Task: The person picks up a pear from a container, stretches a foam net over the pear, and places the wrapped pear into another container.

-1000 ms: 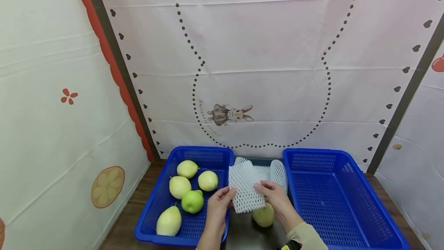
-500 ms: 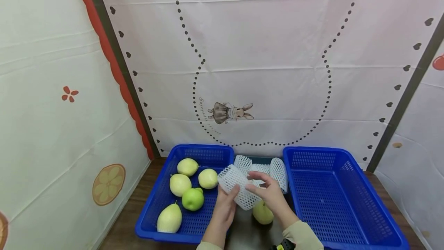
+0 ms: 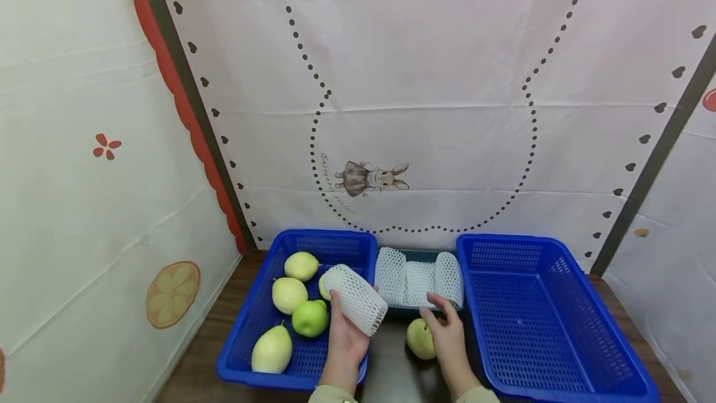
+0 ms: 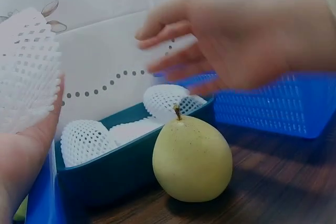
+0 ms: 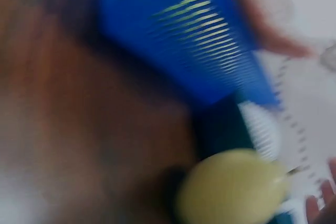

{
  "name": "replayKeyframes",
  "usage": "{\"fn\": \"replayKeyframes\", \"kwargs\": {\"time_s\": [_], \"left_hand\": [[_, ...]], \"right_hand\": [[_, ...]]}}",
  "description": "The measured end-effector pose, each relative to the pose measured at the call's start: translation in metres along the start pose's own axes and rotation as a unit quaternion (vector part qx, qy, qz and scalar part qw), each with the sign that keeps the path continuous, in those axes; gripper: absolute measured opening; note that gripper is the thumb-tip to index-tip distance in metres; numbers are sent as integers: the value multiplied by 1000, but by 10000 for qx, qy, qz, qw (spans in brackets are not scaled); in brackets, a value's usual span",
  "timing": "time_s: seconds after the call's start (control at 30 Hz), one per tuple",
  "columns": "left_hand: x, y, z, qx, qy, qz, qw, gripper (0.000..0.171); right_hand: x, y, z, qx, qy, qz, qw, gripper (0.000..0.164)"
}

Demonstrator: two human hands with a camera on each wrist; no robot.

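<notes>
My left hand (image 3: 348,344) holds a white foam net sleeve (image 3: 356,298) tilted over the right side of the left basket; its thumb lies along the near side. In the left wrist view the sleeve (image 4: 26,72) is rounded and partly cut off by the frame edge. A yellow-green pear (image 3: 419,339) with its stem up stands on the table between the baskets. My right hand (image 3: 450,338) is just right of this pear, fingers spread and slightly bent, with nothing in them. Blurred in the right wrist view, the pear (image 5: 231,192) appears close to the camera.
The left blue basket (image 3: 235,353) holds several pears (image 3: 272,350) and a green apple-like fruit (image 3: 310,319). Behind the lone pear, a dark green tray (image 3: 414,255) contains more foam sleeves (image 3: 419,283). Another blue basket (image 3: 537,328) stands at the right.
The flat foam sleeve has been opened out to a rounder shape. My left hand has carried it leftward, and my right hand has let go and moved down beside the lone pear.
</notes>
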State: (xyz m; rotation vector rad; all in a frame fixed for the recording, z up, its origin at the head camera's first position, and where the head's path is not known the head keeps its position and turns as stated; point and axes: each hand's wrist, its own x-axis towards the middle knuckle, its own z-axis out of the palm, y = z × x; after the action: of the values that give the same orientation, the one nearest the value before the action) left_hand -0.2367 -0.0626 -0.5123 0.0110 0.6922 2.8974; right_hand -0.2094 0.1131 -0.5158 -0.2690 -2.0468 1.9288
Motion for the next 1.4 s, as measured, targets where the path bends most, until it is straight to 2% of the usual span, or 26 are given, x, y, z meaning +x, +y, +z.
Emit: {"fn": "replayKeyframes", "kwargs": {"time_s": [0.17, 0.23, 0.4, 0.57, 0.7, 0.8, 0.87, 1.0, 1.13, 1.2, 1.3, 1.4], "left_hand": [[2, 1, -3, 110, 155, 143, 9997, 62], [1, 2, -3, -64, 114, 85, 9999, 59], [0, 3, -3, -557, 87, -194, 9982, 56], [2, 2, -3, -437, 58, -204, 9988, 56], [3, 1, -4, -268, 3, -176, 9995, 56], [3, 0, -4, -51, 2, -94, 9999, 58], [3, -1, -4, 35, 92, -12, 10000, 56], [4, -3, -4, 114, 243, 214, 9994, 51], [6, -6, -3, 273, 273, 405, 9984, 51], [7, -7, -3, 354, 269, 444, 9980, 52], [9, -9, -2, 473, 282, 463, 9974, 52], [9, -9, -2, 517, 306, 456, 9972, 51]], "right_hand": [[-13, 37, 2, -529, 293, -21, 9982, 59], [-14, 49, 2, -747, 322, 3, 9967, 68], [-12, 74, 2, -1001, 66, 86, 9949, 87], [-9, 84, -2, -1411, -380, 67, 9892, 99], [-6, 87, -4, -1795, -433, 83, 9828, 101], [-5, 88, -3, -1559, -279, 149, 9873, 95], [-6, 87, -3, -1158, -242, 202, 9928, 90], [-8, 74, -5, -235, -554, 400, 9974, 84], [-10, 54, -9, 735, -1017, 556, 9905, 76], [-11, 45, -11, 1041, -1212, 621, 9852, 70], [-11, 34, -12, 1286, -1483, 615, 9786, 63], [-10, 28, -11, 1273, -1595, 534, 9775, 57]]}}
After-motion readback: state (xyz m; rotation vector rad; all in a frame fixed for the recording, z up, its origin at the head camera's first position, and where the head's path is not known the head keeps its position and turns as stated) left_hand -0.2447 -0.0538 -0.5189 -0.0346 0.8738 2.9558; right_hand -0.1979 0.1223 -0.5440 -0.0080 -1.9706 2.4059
